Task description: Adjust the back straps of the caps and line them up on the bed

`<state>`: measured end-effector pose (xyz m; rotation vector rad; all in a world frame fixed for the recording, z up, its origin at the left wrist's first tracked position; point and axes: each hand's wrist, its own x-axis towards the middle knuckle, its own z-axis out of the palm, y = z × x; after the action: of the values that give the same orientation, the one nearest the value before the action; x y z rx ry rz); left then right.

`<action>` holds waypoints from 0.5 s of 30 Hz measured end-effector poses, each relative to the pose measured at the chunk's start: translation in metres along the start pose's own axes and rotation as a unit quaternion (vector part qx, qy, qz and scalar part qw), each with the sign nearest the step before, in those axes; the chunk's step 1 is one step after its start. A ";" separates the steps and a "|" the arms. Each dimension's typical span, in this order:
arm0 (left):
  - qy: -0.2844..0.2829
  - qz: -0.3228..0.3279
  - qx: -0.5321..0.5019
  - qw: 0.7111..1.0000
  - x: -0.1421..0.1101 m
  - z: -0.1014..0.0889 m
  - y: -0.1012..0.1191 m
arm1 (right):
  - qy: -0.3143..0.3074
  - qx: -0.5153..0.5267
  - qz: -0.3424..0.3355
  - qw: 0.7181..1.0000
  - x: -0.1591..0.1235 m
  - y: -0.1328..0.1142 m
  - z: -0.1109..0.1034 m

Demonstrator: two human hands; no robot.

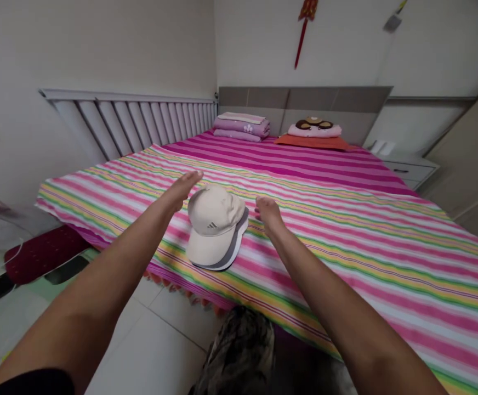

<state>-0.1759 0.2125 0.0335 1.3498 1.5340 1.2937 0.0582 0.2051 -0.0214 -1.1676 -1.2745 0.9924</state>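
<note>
A beige baseball cap (pixel 212 211) with a small dark striped logo lies near the front edge of the bed. Beneath it are stacked further caps, of which a grey brim (pixel 229 253) and a white brim (pixel 239 241) stick out to the right. My left hand (pixel 185 187) is just left of the stack, fingers stretched forward and holding nothing. On the other side, a short gap from the caps, my right hand (pixel 267 211) hovers over the striped sheet (pixel 329 236); it is open too, its fingers partly foreshortened.
At the headboard (pixel 259 99) lie folded purple bedding (pixel 241 129) and an orange pillow (pixel 311 142) with a pink item (pixel 329 130) on it. A white radiator (pixel 140 118) lines the left wall. A nightstand (pixel 407 167) stands at right; a dark red object (pixel 45 255) is on the left floor.
</note>
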 end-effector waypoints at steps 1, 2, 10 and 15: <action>-0.007 0.019 0.028 0.999 -0.010 0.003 -0.012 | -0.001 -0.006 0.011 1.000 -0.013 0.011 0.001; -0.021 0.042 0.057 0.997 -0.020 0.008 -0.022 | -0.007 -0.012 0.022 1.000 -0.026 0.021 0.003; 0.067 0.250 0.250 0.933 -0.049 0.042 -0.038 | -0.063 -0.031 0.060 0.996 -0.075 0.053 0.035; 0.016 0.197 0.242 0.950 -0.042 0.047 -0.049 | -0.057 -0.039 0.103 0.992 -0.077 0.071 0.034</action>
<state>-0.1357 0.1849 -0.0300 2.0392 1.7361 1.2099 0.0235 0.1444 -0.1066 -1.3406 -1.3113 1.1835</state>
